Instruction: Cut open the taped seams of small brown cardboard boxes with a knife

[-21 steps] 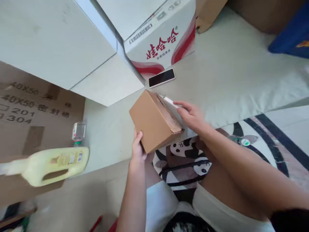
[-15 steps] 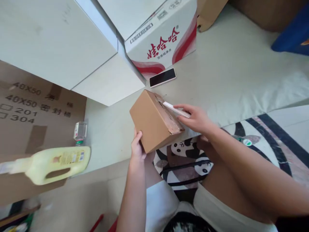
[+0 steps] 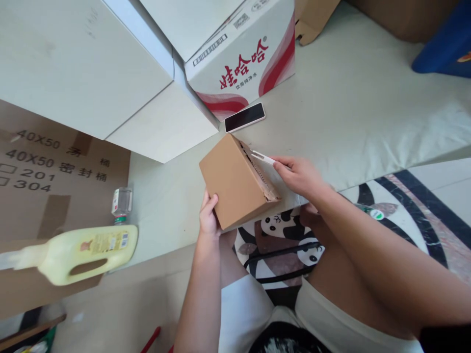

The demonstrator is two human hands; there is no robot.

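Observation:
A brown cardboard box [image 3: 233, 184] is held tilted above the pale-covered surface, its ragged seam facing right. My left hand [image 3: 209, 213] grips the box's lower left edge, the thumb lying on the near face. In my right hand [image 3: 296, 174] is a slim white utility knife [image 3: 265, 158], pinched between thumb and fingers. Its narrow slotted tip is beside the upper end of the seam; whether it touches the cardboard I cannot tell. The inside of the box is hidden.
Behind the box lies a phone [image 3: 245, 117], in front of a white and red carton [image 3: 243, 63]. White cabinets [image 3: 162, 122] rise at the left. A yellow jug [image 3: 88, 250] and a small clear bottle [image 3: 122, 202] are further left. A blue object [image 3: 443, 49] stands far right.
My right hand has moved slightly right and up, and the knife has drawn away from the seam. The box has turned a little, showing more of its plain face.

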